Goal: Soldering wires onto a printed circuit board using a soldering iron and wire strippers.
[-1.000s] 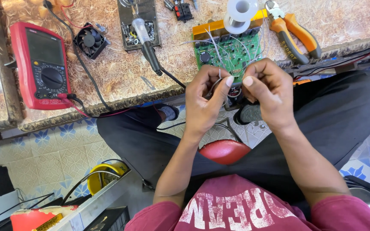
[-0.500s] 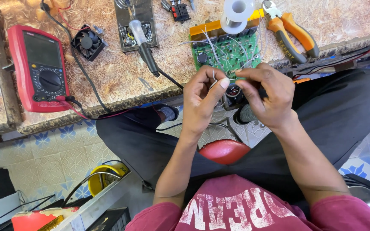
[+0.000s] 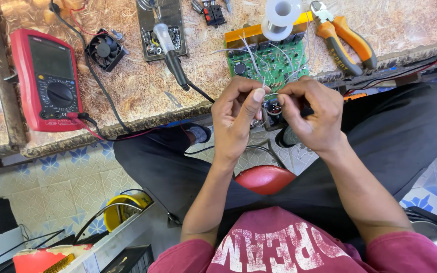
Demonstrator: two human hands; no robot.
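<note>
2 bare hands meet just off the near edge of the workbench (image 3: 142,108), above the person's lap. The left hand (image 3: 238,119) and the right hand (image 3: 312,119) face each other, fingertips nearly touching, with a thin pale wire (image 3: 265,91) held between them.

Left hand: thumb and forefinger are pressed together in a pinch on the wire, the other fingers curled loosely behind. Right hand: fingers are bunched and pinching the same wire from the opposite side; this hand also appears to close around a small dark part (image 3: 274,112) sitting low between the 2 hands, though how it is gripped cannot be told.

Position of the wire: it lies between the 2 sets of fingertips, touching both. Its short visible run goes roughly left to right across the gap, with a loose end rising toward the green circuit board (image 3: 271,63). Neither hand is clearly nearer; the wire sits midway.

Surroundings: the circuit board lies on the bench just beyond the hands, with several fine leads standing up from it. A spool of solder (image 3: 280,17) rests at its far edge, orange-handled pliers (image 3: 342,38) to the right, a soldering iron (image 3: 170,55) to the left, then a small black fan (image 3: 104,49) and a red multimeter (image 3: 47,81) further left.
</note>
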